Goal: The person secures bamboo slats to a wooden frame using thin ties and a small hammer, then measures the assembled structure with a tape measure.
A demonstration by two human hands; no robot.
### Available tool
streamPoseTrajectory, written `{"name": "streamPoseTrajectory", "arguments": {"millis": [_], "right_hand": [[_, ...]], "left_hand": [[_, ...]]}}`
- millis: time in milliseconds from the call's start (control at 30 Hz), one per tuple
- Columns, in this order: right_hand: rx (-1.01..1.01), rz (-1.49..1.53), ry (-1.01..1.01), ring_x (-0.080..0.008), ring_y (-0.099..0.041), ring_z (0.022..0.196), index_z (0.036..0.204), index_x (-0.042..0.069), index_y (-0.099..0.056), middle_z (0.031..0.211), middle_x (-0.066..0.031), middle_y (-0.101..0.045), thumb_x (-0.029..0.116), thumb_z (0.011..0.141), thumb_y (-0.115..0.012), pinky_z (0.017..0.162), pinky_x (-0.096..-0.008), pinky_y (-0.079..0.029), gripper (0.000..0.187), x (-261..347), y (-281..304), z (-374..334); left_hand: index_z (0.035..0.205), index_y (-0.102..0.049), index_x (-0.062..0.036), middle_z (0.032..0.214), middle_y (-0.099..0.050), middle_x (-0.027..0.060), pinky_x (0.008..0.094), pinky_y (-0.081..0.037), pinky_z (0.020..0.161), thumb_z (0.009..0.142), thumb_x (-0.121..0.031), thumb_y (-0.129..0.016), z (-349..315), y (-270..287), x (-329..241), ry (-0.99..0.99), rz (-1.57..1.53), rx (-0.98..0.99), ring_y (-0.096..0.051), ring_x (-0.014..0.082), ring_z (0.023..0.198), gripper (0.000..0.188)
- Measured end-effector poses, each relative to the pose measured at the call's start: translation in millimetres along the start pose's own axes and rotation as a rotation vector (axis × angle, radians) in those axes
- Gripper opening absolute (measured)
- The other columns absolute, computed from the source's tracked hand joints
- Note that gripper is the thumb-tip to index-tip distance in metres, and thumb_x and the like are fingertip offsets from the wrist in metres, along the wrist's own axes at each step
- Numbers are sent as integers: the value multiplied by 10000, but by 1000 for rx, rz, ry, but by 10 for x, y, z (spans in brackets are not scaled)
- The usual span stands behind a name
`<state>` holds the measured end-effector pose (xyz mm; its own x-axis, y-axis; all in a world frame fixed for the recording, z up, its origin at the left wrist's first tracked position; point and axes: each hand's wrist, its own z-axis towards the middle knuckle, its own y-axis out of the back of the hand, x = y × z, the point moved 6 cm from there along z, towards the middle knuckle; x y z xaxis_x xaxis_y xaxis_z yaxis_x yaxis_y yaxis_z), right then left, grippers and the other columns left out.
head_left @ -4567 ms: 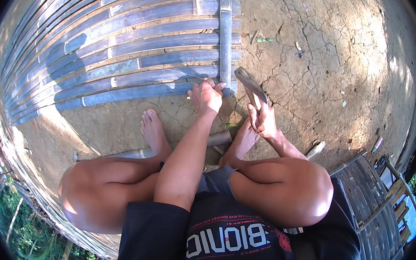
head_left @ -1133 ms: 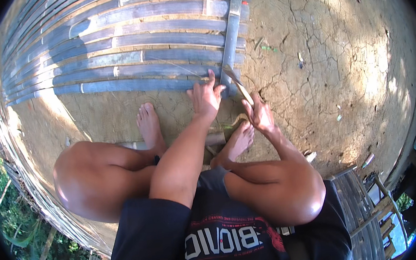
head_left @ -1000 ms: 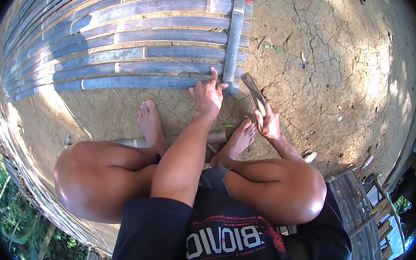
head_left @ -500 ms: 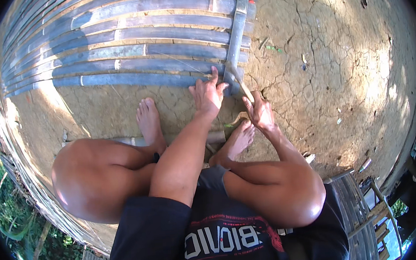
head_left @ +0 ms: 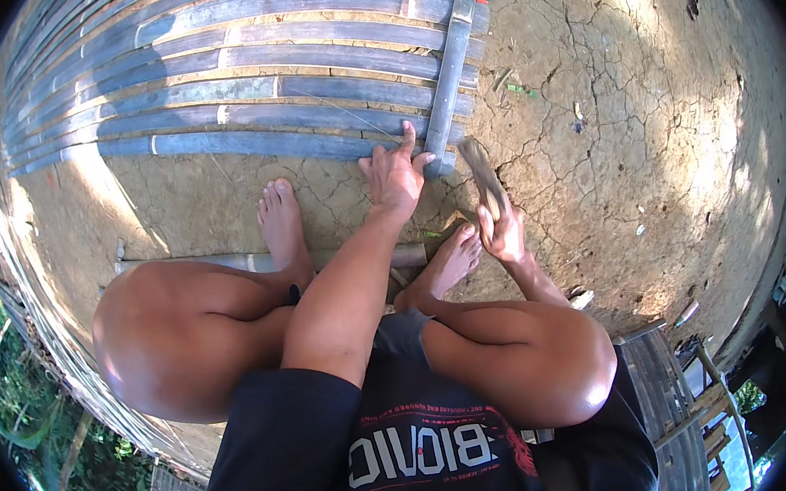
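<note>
My left hand (head_left: pixel 395 178) rests at the near right corner of a panel of split bamboo slats (head_left: pixel 216 147). Its fingers are spread: one reaches onto the nearest slat, and the thumb touches the lower end of the bamboo crosspiece (head_left: pixel 455 72). No held thing shows in that hand. To the right, my right hand (head_left: pixel 504 233) is closed round the handle of what looks like a hammer (head_left: pixel 482 170). The tool is smeared by motion, and its head end is just right of the crosspiece, apart from it.
Cracked bare earth (head_left: pixel 610 161) spreads to the right of the panel. My bare feet (head_left: pixel 280 220) are on the ground before it, with a bamboo pole (head_left: pixel 329 258) lying beside them. A slatted bamboo surface (head_left: pixel 655 381) stands at the lower right.
My right hand has moved slightly down and right, carrying the hammer's head away from the crosspiece. My left hand stays at the panel's corner.
</note>
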<state>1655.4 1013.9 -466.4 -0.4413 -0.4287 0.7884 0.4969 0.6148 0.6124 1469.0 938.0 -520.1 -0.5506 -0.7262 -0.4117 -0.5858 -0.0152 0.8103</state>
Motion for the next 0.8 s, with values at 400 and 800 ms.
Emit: {"name": "streamPoseTrajectory", "arguments": {"millis": [400, 800], "right_hand": [[114, -76, -200, -424, -673, 623, 1071, 28, -537, 694, -257, -643, 296, 982, -583, 524, -487, -516, 286, -215, -173, -105], [263, -125, -409, -419, -651, 597, 1076, 9, -536, 642, -249, -619, 331, 981, -588, 530, -491, -499, 340, -274, -334, 344]], "left_hand": [[1404, -553, -140, 831, -725, 61, 403, -318, 834, 897, -376, -681, -3, 80, 11, -28, -8, -63, -521, 254, 872, 573], [1397, -562, -155, 862, -730, 69, 410, -321, 852, 887, -387, -686, -45, 28, 5, -8, -13, -81, -528, 250, 883, 574]]}}
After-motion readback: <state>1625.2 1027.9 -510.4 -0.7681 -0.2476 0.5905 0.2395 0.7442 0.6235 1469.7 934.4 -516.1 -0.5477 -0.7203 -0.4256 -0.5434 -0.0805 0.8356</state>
